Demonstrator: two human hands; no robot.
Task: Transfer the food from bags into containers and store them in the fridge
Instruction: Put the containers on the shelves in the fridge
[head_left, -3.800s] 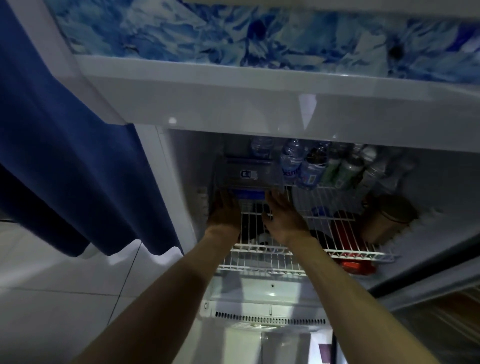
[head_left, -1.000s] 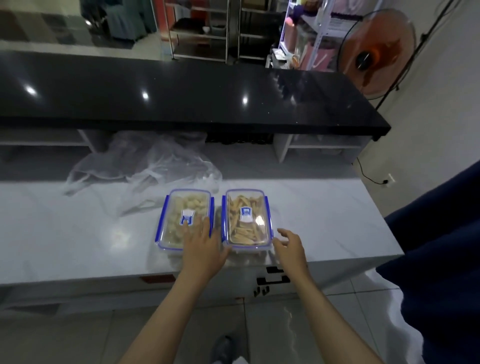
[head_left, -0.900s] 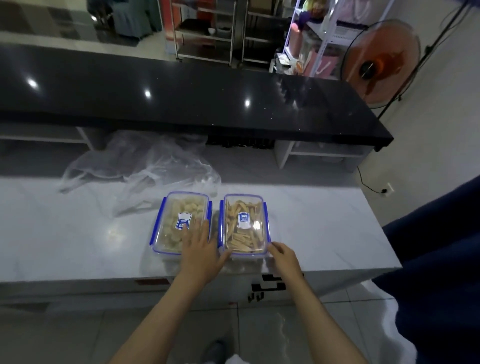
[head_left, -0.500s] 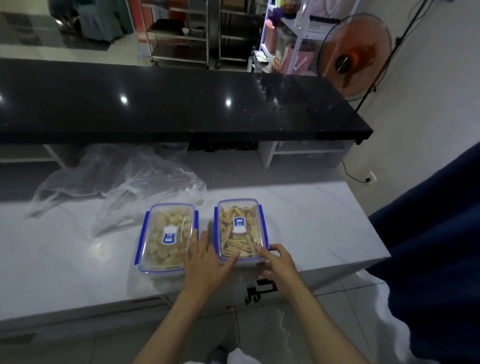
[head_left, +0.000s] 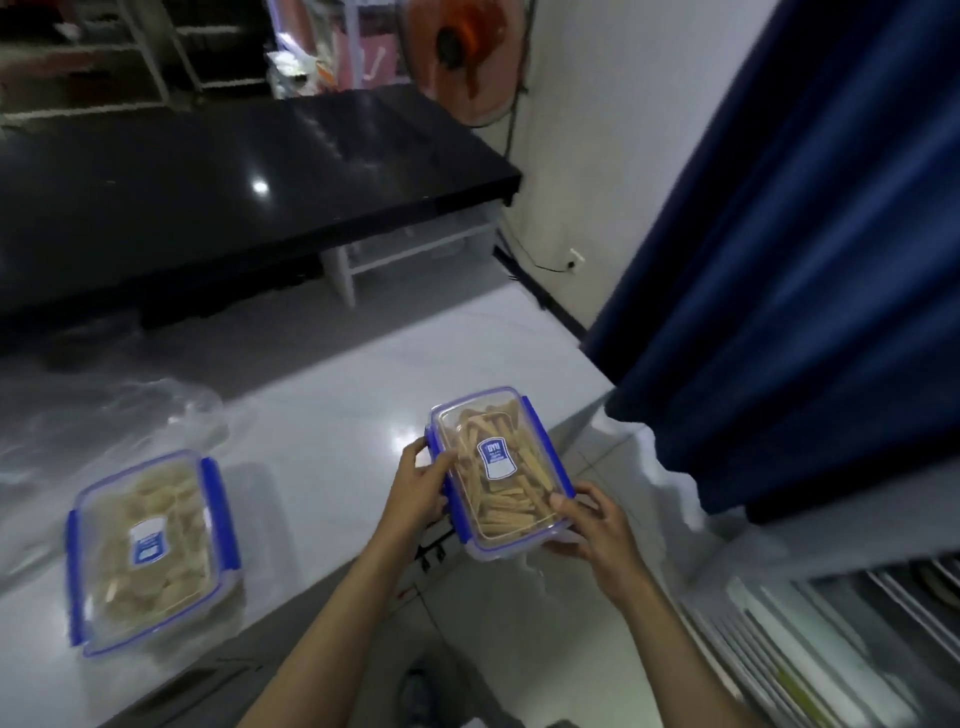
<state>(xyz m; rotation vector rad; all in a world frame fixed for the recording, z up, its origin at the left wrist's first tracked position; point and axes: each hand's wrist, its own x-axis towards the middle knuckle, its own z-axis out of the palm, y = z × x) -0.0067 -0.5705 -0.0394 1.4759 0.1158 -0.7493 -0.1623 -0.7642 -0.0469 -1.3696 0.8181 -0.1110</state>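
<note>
I see my left hand (head_left: 422, 488) and right hand (head_left: 592, 525) both clamped on the box (head_left: 498, 470) of sticks (lid on), held off the counter's (head_left: 332, 447) right front corner.

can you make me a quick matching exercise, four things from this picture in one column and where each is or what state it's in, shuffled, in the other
1. container of sticks
2. container of round pieces
3. plastic bag
4. fan

a. empty and crumpled on the white counter
b. by the far wall, behind the black counter
c. held in both hands
d. resting closed on the white counter

Pairs: 1-c, 2-d, 3-a, 4-b
</note>
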